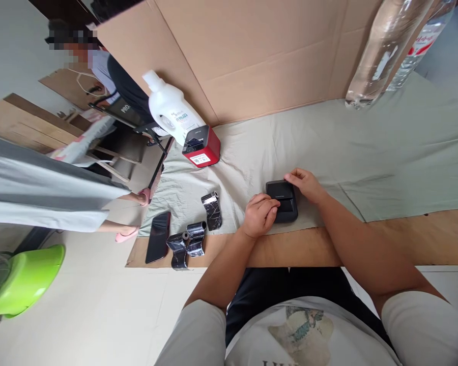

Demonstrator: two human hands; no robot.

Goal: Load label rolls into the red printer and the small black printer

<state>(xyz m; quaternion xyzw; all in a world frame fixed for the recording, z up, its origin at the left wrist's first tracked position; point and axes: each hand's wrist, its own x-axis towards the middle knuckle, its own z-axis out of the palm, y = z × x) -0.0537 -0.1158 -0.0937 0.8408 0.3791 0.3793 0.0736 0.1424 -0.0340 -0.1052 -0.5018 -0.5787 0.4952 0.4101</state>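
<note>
Along the bare wood edge (313,249) of the table I see a black phone (158,237) and three curly black rolls (213,213), all to the person's left, maybe so they are easy to reach but out of the way. Right in front of the person, a small black gadget (282,189) lies flat on the wrinkly cloth (366,157). The left hand (257,216) rests curled fingers on its near top, and the right hand (305,184) touches its far corner. I think two sides are touched so it can't slide. I can't tell if either hand squeezes it. Farther back, a red-and-black box (211,147) stands before a white jug (171,109), near the tall cardboard (270,56).
</note>
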